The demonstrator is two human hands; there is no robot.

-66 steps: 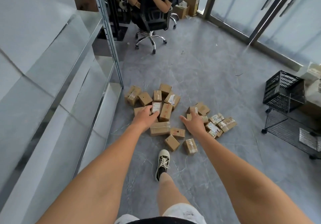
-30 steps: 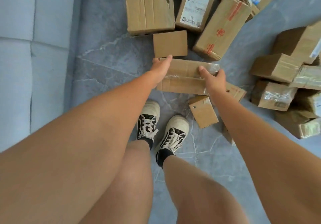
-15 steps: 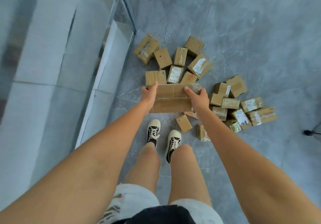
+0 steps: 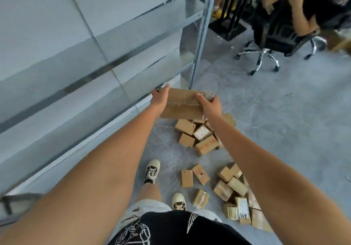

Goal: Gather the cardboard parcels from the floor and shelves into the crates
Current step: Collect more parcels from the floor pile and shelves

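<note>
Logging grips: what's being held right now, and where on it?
A long brown cardboard parcel, gripped at its two short ends by the left hand and right hand.

there's just the one view, worn on the person's head, looking forward and steeply down along both outstretched arms. it takes in the grey floor (image 4: pixel 284 123) near their shoes (image 4: pixel 152 171), shelving (image 4: pixel 201 28) left, wide-angle.

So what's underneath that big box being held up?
Below the held box, gripped by left hand and right hand, smaller parcels lie on the floor; it hides some.
</note>
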